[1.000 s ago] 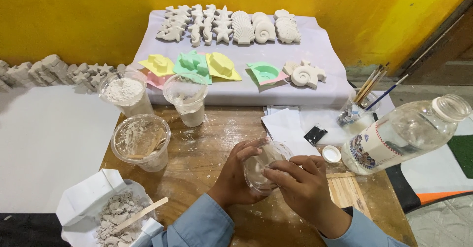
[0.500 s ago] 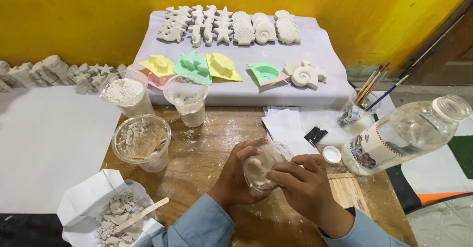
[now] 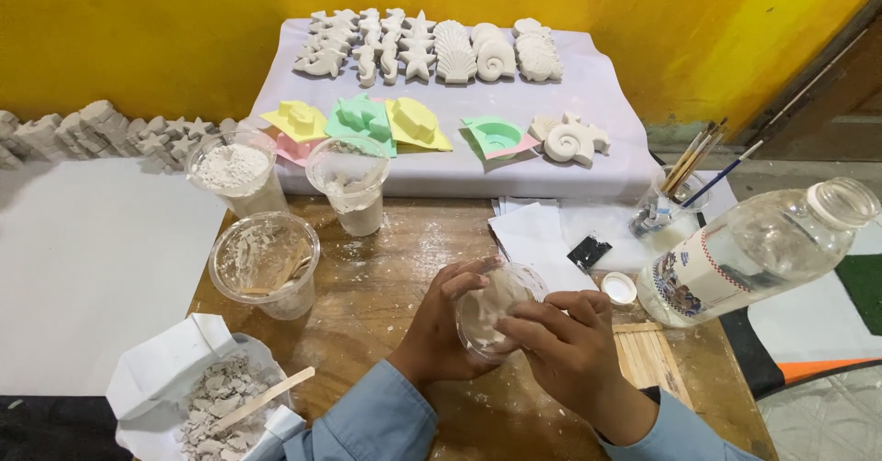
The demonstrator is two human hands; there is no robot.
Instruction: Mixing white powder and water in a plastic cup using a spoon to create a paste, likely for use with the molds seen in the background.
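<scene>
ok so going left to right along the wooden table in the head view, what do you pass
bag of white chunks with a wooden stick → cup with a stick in it → left hand → small clear cup held in both hands → right hand → white bottle cap → tilted clear bottle

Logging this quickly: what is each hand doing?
Left hand: closed around the cup.
Right hand: gripping the same cup, fingers on its inside.
</scene>
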